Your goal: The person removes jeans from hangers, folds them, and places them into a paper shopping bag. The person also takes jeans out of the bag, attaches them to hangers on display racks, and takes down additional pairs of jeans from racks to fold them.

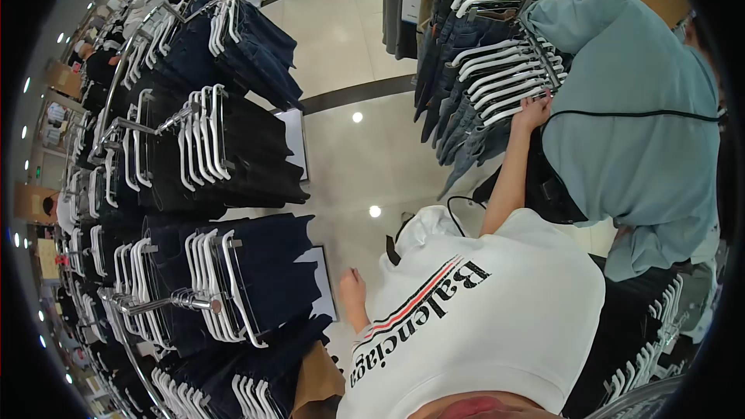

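Note:
My right hand (534, 112) reaches to the near end of a rail of jeans, its fingers closed at the end of a white hanger (503, 115); the fingertips are small in view. Blue and grey jeans (462, 136) hang below these hangers. Lower and to the left, my left hand (353, 285) hangs over the floor beside my white printed shirt (466, 318), fingers curled, with nothing visible in them. Dark trousers (275, 256) on white hangers are the garments nearest to it.
A person in a loose teal top (632, 124) stands close on the right, beside the jeans rail. Metal racks (159, 300) of dark trousers line the left side. More white hangers (644, 365) are at the lower right. Glossy tiled floor (353, 147) runs between the racks.

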Tool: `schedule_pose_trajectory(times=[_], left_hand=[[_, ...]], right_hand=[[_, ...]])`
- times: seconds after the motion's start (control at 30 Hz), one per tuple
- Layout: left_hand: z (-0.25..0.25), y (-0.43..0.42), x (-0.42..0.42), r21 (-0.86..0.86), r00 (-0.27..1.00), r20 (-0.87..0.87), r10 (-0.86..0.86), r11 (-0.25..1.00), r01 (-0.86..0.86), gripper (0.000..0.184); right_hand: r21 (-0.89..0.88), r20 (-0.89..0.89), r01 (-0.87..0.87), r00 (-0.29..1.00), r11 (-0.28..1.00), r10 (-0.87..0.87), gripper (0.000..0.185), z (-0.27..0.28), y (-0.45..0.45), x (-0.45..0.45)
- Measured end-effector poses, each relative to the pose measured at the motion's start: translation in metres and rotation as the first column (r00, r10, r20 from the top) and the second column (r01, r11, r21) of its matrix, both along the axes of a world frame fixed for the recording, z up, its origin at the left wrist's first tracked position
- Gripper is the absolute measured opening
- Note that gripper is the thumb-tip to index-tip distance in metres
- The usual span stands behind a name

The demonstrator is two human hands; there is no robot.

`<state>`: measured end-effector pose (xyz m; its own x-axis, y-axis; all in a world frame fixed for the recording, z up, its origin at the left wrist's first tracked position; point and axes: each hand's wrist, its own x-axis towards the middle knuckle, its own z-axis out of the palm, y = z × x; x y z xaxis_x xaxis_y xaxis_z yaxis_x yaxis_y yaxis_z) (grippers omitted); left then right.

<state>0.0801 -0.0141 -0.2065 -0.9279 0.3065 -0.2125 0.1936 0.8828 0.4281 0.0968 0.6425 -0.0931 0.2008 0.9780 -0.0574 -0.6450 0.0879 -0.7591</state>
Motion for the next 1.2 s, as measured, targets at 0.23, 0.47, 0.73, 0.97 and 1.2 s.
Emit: schedule_pose_trajectory(times=[0.23,0.47,0.73,0.97,1.2], left_hand=[[0.013,0.066,-0.013,0.061,0.982,0.055,-0.182,0.982,0.179,0.022],[0.007,0.056,-0.011,0.014,0.965,0.072,-0.251,0.968,0.251,0.022],[-0.022,0.009,0.009,-0.077,0.960,0.192,-0.207,0.971,0.224,0.024],[-0.063,-0.059,0.077,-0.021,0.972,0.217,-0.090,0.995,0.097,0.024],[-0.043,-0.140,0.142,-0.056,0.934,0.113,0.338,0.941,-0.334,0.017]], right_hand=[[0.023,0.053,0.045,0.998,0.999,-0.046,0.029,-0.020,0.007,-0.001],[0.093,0.205,-0.066,0.978,0.993,0.046,0.027,-0.007,0.003,0.004],[0.111,0.399,0.035,0.914,0.993,-0.077,0.030,-0.024,0.007,-0.013],[0.624,0.709,0.134,0.318,0.770,-0.629,0.036,-0.039,-0.090,0.003],[0.157,0.973,-0.568,0.227,0.808,-0.030,0.039,-0.180,-0.289,-0.059]])
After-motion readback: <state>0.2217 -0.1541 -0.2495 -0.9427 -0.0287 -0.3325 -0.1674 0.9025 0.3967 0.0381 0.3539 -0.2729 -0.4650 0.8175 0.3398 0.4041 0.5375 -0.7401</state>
